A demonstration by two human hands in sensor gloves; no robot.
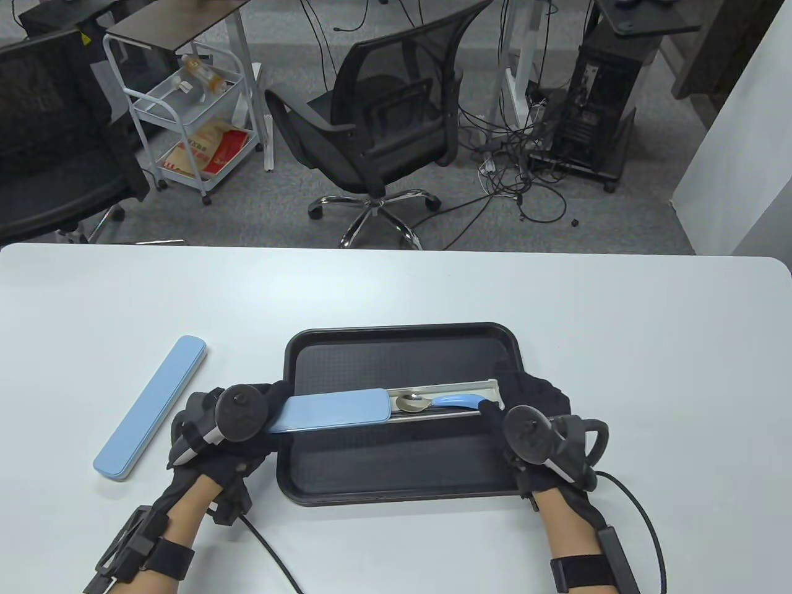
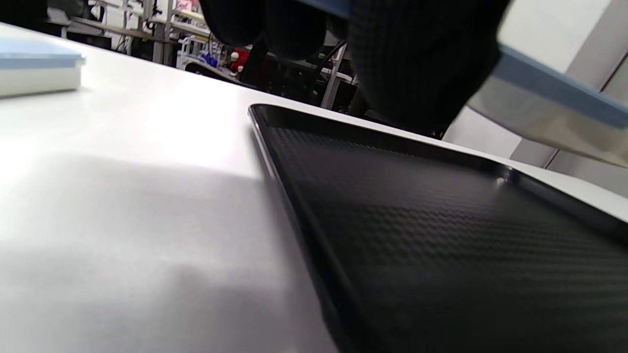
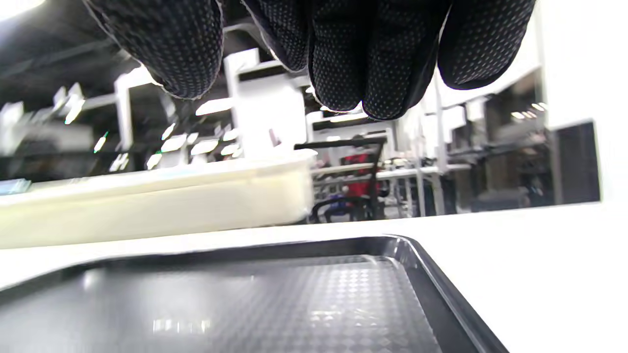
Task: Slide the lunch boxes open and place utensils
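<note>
A long lunch box is over the black tray (image 1: 402,470). Its blue lid (image 1: 337,413) is slid about halfway off to the left. The white base (image 1: 489,387) shows a spoon (image 1: 414,403) with a blue handle (image 1: 458,402) inside. My left hand (image 1: 272,405) grips the lid's left end. My right hand (image 1: 502,399) grips the base's right end, thumb at the front. In the left wrist view the fingers (image 2: 417,59) hold the box (image 2: 544,113) a little above the tray (image 2: 441,220). In the right wrist view the fingers (image 3: 353,59) hang over the base (image 3: 147,206).
A second lunch box (image 1: 151,405) with its blue lid closed lies on the white table (image 1: 649,371) left of the tray, and also shows in the left wrist view (image 2: 34,68). An office chair (image 1: 383,124) and a cart (image 1: 185,105) stand beyond the far edge.
</note>
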